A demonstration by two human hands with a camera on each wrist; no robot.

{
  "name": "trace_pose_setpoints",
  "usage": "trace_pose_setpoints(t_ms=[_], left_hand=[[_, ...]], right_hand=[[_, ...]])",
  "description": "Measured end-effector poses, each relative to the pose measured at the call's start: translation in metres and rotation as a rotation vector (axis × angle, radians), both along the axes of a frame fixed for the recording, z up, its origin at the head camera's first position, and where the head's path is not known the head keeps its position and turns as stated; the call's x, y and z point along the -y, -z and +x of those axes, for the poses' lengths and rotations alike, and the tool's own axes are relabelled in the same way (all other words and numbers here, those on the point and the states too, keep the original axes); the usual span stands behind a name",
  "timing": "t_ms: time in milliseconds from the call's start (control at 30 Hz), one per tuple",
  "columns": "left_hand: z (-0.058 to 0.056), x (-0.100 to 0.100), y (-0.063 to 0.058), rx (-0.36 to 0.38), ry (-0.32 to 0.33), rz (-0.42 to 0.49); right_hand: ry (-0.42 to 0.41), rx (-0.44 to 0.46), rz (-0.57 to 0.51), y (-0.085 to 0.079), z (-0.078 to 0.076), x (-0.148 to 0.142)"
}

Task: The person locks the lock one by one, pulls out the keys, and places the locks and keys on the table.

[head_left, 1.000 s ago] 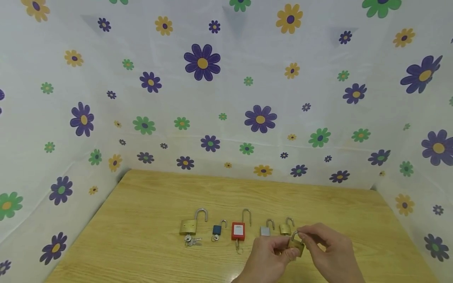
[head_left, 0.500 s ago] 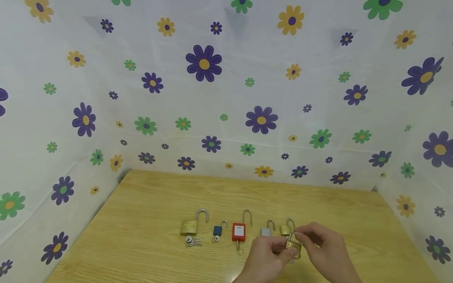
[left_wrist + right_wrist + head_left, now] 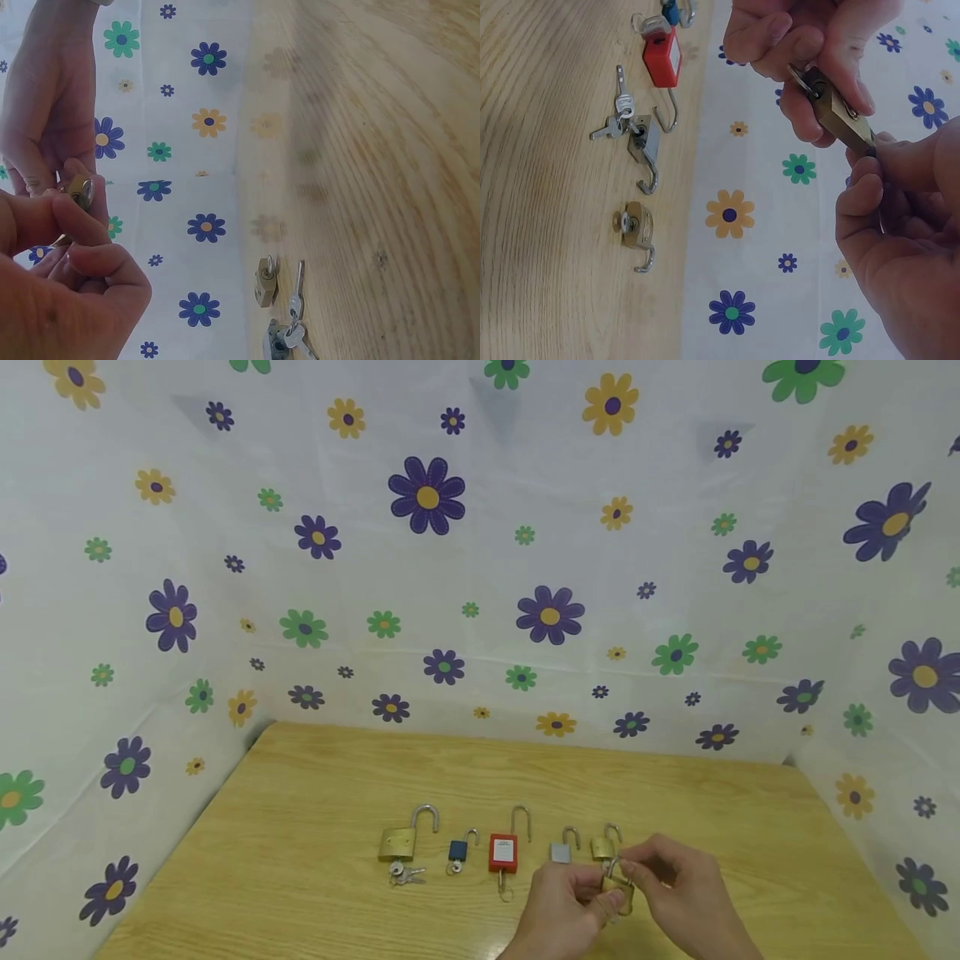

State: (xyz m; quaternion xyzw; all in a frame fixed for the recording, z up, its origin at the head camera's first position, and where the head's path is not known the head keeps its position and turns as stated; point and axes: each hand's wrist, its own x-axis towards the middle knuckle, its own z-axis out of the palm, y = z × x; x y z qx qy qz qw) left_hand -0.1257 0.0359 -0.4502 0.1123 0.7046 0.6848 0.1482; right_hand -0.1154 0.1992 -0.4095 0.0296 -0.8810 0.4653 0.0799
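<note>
A brass padlock (image 3: 619,896) is held up between both hands over the right front of the table. My left hand (image 3: 558,906) grips its body, thumb across the front face. My right hand (image 3: 686,885) pinches one side of the steel shackle (image 3: 612,865) between thumb and fingers. In the right wrist view the lock's brass body (image 3: 841,120) is tilted, with a thin metal piece at its keyhole end; the shackle is mostly covered by the right fingers. Just behind the hands lies a smaller-looking brass padlock (image 3: 602,848), its shackle raised and swung aside.
Along the wooden table (image 3: 337,777) lie more padlocks with raised shackles: a large brass one (image 3: 397,844) with keys (image 3: 407,875), a blue one (image 3: 458,851), a red one (image 3: 503,853) and a silver one (image 3: 560,853). A flowered white cloth (image 3: 480,552) hangs around the table.
Both hands have shifted slightly, bringing the held padlock a little left and closer to me. The grip stays the same, and the padlocks on the table have not moved.
</note>
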Motion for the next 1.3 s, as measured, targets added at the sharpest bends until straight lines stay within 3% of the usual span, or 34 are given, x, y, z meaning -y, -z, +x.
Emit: trace_pose_setpoints(t_ms=[267, 400, 700, 933, 1300], left_hand=[[0.002, 0.0, -0.002, 0.016, -0.005, -0.017], [0.002, 0.0, -0.002, 0.013, -0.013, -0.025], [0.002, 0.0, -0.003, 0.022, -0.001, 0.012], [-0.004, 0.002, -0.007, -0.016, 0.008, -0.004], [-0.014, 0.009, -0.009, -0.039, 0.105, -0.011]], right_hand=[[-0.072, 0.082, -0.042, 0.0, -0.003, -0.003], [-0.058, 0.104, -0.04, 0.001, -0.002, -0.001], [-0.069, 0.063, -0.05, 0.002, 0.0, 0.0], [-0.065, 0.034, -0.039, 0.001, -0.005, 0.0], [-0.042, 0.045, -0.042, 0.0, -0.007, -0.001]])
